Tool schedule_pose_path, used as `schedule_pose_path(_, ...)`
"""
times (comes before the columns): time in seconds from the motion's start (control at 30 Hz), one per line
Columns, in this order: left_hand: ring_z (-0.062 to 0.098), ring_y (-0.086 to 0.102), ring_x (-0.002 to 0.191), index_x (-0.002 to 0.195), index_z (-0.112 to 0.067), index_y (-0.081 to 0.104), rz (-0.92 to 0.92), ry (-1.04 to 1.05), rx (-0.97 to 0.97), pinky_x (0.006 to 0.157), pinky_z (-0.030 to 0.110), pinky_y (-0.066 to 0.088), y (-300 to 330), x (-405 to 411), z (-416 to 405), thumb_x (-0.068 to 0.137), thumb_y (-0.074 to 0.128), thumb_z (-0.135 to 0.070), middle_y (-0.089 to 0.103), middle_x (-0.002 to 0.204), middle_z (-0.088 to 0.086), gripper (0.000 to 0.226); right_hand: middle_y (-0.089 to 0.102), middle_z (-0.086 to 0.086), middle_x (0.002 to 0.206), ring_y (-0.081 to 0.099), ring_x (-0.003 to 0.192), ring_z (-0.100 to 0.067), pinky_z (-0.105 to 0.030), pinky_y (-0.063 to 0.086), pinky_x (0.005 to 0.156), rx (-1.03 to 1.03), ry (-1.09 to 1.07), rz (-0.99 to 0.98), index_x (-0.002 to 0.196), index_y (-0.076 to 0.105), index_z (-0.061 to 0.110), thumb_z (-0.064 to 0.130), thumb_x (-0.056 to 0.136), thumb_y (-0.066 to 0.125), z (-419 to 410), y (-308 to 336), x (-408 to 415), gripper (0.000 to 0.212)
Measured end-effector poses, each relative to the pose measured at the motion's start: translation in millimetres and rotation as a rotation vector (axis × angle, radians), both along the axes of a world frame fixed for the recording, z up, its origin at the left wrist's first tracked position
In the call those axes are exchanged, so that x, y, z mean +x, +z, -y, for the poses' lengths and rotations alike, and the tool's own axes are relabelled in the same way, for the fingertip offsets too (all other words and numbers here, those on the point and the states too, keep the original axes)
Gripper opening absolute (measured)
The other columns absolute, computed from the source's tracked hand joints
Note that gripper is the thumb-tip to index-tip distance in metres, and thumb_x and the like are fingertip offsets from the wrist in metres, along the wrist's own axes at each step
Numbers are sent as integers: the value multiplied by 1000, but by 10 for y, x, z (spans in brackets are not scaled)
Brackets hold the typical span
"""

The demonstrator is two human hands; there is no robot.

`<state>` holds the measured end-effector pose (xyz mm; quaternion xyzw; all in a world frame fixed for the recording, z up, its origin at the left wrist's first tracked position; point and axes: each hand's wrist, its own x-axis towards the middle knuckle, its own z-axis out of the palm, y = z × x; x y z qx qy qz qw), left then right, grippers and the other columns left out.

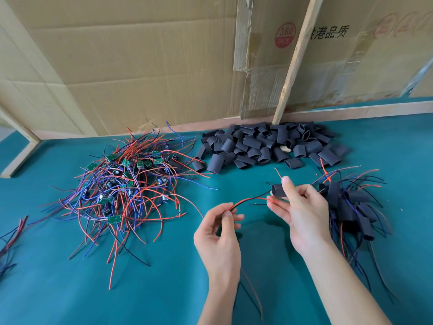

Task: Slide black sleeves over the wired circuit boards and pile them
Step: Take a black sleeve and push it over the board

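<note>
Lying almost level above the green table (164,277), the black sleeve (278,191) has its long axis running left to right, its open mouth facing left toward the other hand. The right hand (302,212) grasps it, thumb up over the top and fingers curled beneath. Out of that left mouth come a red and a black wire (248,201), sagging a little as they run leftward and down to the left hand (220,233), which pinches them between thumb and fingertips. Whether a board sits inside the sleeve I cannot tell.

Just beside the right hand, on its far right, lies the pile of sleeved boards (351,207), wires sticking out every way. Behind the hands, against the cardboard wall (140,55), is the heap of empty sleeves (269,146). Well off to the left spreads the tangle of bare boards (121,184) with red, blue and black leads.
</note>
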<state>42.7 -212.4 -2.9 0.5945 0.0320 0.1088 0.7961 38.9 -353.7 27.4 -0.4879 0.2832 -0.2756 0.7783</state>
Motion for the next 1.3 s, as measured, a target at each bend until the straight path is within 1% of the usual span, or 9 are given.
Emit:
schedule_pose_path(0.13, 23, 76, 75, 87, -19, 77, 0, -2, -5, 65, 22, 55, -10, 4, -11, 97, 57, 9, 76, 83, 8, 36, 59, 5, 55, 78, 71, -35, -32, 62, 60, -183, 40, -14, 77, 44, 8, 18, 97, 73, 67, -9, 1, 37)
schedule_pose_path(0.4, 23, 76, 77, 91, -14, 76, -12, 10, -4, 66, 22, 56, -15, 8, -8, 98, 57, 8, 76, 83, 8, 30, 62, -23, 77, 77, 70, -35, -32, 62, 59, -217, 106, -30, 75, 44, 7, 13, 94, 75, 122, -14, -31, 37)
schedule_pose_path(0.6, 24, 76, 77, 90, -15, 76, -8, 17, -9, 65, 22, 55, -22, 10, -8, 98, 57, 8, 76, 84, 9, 31, 66, -22, 76, 75, 63, -33, -31, 60, 55, -260, 156, -74, 79, 49, 6, 12, 92, 77, 219, 3, -74, 32)
schedule_pose_path(0.73, 23, 76, 78, 89, -16, 77, -10, 21, -16, 66, 22, 56, -18, 22, -8, 98, 57, 8, 76, 83, 9, 33, 67, -11, 66, 73, 62, -33, -32, 60, 56, -257, 202, -61, 77, 46, 7, 11, 93, 76, 192, 10, -85, 34)
schedule_pose_path(0.87, 23, 76, 79, 90, -16, 77, -21, 21, -29, 67, 22, 56, -20, 25, -6, 98, 57, 7, 76, 84, 10, 31, 66, -10, 66, 73, 63, -33, -32, 61, 57, -169, 214, -29, 77, 44, 9, 11, 94, 75, 125, 28, -84, 35)
schedule_pose_path(1.0, 23, 77, 78, 91, -14, 76, -16, -12, -10, 66, 22, 56, -25, 25, -5, 98, 57, 7, 76, 83, 9, 29, 67, -6, 68, 74, 66, -31, -29, 61, 60, 52, 168, 41, 78, 44, 11, 14, 95, 74, -21, 18, -54, 35)
schedule_pose_path(1.1, 23, 76, 76, 90, -17, 76, 10, -91, 46, 64, 22, 55, -17, 13, -7, 97, 58, 7, 76, 82, 7, 31, 71, -13, 82, 73, 68, -25, -26, 60, 61, 191, 120, 92, 99, 53, 9, 21, 94, 75, -160, 2, -26, 26)
schedule_pose_path(1.2, 23, 76, 76, 89, -21, 76, 28, -149, 87, 64, 23, 56, -9, 5, -20, 97, 58, 6, 76, 82, 6, 34, 68, -11, 85, 69, 65, -17, -22, 58, 57, 216, 110, 79, 116, 57, 5, 29, 92, 76, -263, -10, -1, 39)
schedule_pose_path(1.3, 21, 76, 76, 89, -26, 76, 38, -209, 119, 66, 23, 56, 19, -10, -25, 94, 60, -4, 77, 84, 4, 28, 65, 0, 68, 62, 59, -11, -19, 52, 51, 207, 140, 47, 96, 59, 9, 37, 80, 80, -335, -25, -6, 38)
